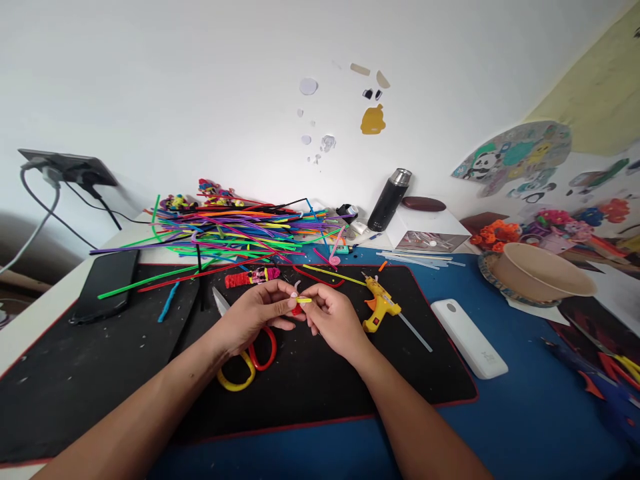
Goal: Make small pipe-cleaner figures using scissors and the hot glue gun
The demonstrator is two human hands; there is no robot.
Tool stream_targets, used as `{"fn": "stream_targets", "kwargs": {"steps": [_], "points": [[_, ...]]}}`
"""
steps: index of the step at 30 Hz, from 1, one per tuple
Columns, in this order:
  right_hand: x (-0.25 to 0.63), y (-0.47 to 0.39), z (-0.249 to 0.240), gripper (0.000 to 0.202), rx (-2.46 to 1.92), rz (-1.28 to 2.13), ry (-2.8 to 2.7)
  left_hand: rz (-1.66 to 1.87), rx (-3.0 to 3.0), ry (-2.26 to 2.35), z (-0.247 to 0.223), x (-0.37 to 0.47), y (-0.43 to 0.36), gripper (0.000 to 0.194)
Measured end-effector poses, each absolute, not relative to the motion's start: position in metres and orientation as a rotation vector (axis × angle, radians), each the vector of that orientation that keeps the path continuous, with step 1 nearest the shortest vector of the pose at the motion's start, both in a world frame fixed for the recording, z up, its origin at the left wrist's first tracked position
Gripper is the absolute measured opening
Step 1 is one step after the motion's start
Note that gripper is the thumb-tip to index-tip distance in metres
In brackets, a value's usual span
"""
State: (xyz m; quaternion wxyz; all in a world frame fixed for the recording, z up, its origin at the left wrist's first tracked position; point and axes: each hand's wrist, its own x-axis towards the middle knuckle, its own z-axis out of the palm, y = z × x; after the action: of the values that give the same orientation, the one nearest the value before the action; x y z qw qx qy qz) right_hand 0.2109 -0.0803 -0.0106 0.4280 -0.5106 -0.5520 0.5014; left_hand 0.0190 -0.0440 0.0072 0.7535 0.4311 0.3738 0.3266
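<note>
My left hand (263, 308) and my right hand (334, 312) meet above the black mat, fingertips pinched together. Between them is a short yellow pipe cleaner (304, 301), gripped at its right end by my right hand. My left hand pinches a small pipe-cleaner piece with pink and red parts, mostly covered by fingers. Under my left wrist lie scissors (236, 373) with red and yellow handles, partly hidden by the hand. A red coiled pipe-cleaner figure (250, 277) rests just beyond my left hand. Right of my right hand lies a yellow glue gun (381, 305) with a glue stick in it.
A heap of coloured pipe cleaners (240, 230) lies along the wall. A black flask (390, 200) leans against a white box (425, 223). A white power bank (470, 339), a beige bowl (545, 270) and glue sticks (420, 259) are rightward; a black phone (104, 287) is left.
</note>
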Motion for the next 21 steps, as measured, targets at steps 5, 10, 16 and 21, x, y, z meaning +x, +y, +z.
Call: {"fn": "stream_targets", "kwargs": {"steps": [5, 10, 16, 21], "points": [[0.210, -0.080, -0.010, 0.021, -1.254, 1.267, -1.345, 0.764, 0.934, 0.809, 0.007, 0.019, -0.042, 0.040], [0.210, -0.081, -0.002, 0.026, -1.256, 1.249, -1.300, 0.847, 0.927, 0.818, 0.008, 0.017, -0.039, 0.040], [0.211, -0.082, 0.001, 0.033, -1.234, 1.255, -1.293, 0.849, 1.095, 0.793, 0.004, 0.018, -0.039, 0.036], [0.209, -0.082, -0.001, 0.032, -1.263, 1.250, -1.320, 0.857, 1.121, 0.797, 0.004, 0.018, -0.040, 0.036]]}}
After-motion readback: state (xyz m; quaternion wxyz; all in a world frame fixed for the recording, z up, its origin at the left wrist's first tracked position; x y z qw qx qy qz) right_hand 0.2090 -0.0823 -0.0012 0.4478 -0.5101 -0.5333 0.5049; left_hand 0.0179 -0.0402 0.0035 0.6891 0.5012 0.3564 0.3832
